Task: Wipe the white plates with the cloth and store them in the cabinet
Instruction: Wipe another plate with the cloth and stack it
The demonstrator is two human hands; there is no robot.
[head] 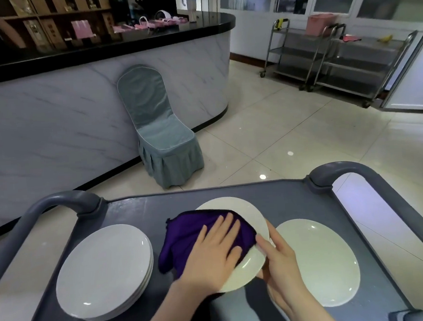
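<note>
View from a head-worn camera, looking down at the flat top of a grey service cart with raised rounded handles at its two far corners.

Near the middle of the cart top, a person holds a white plate. A dark purple cloth covers most of the plate's face and hangs over its left rim. The left hand lies palm down on the cloth. Its fingers are straight and slightly spread, pressing the cloth against the plate. The right hand grips the plate's right rim, with the thumb curled onto the upper face beside the cloth and the other fingers wrapped around the edge. It is unclear whether the plate rests on the cart or is lifted off it.

Towards the left edge sits a stack of white plates, apart from the cloth. Towards the right edge lies a single plate, partly behind the right hand.

Beyond the cart is a glossy tiled floor. A chair in a grey-green fabric cover stands against a curved, marble-patterned counter with a black top. Steel trolleys stand along the far right wall.
</note>
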